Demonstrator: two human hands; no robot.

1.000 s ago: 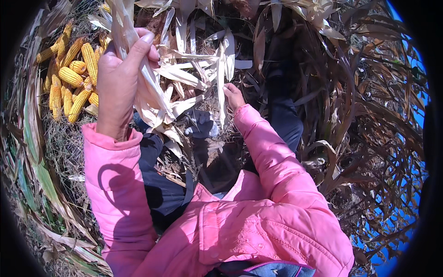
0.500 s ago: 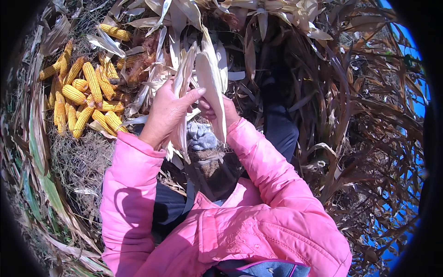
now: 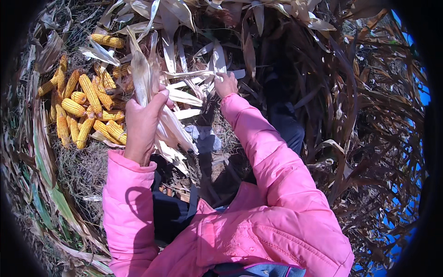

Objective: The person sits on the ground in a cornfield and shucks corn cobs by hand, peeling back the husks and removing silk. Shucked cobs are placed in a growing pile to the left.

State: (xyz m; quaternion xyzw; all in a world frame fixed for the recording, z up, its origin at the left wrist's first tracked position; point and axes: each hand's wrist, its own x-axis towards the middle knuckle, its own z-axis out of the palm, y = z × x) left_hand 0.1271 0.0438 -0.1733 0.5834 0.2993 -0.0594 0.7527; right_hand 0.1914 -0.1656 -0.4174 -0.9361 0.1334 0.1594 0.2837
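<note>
My left hand (image 3: 145, 117) is closed around a bunch of dry, pale corn husks (image 3: 140, 74). Its leaves stand up past my thumb and hang down below the palm. Whether an ear lies inside the bunch is hidden. Farther right, my right hand (image 3: 226, 85) has its fingers curled together on pale husk strips (image 3: 196, 74) that run leftward from it. Its fingertips are partly hidden. Below and between the hands, a crumpled grey-white cloth-like thing (image 3: 205, 137) sits near my lap.
At left, a pile of bare yellow corn ears (image 3: 90, 94) lies on dry grass. One more ear (image 3: 107, 40) rests above it. Dry corn stalks and leaves (image 3: 350, 115) fill the right side. My dark-trousered leg (image 3: 284, 122) extends forward beside them.
The hands have parted. My left hand has shifted left with the husk bunch, and my right hand has moved away from it, farther forward, among the pale husk strips.
</note>
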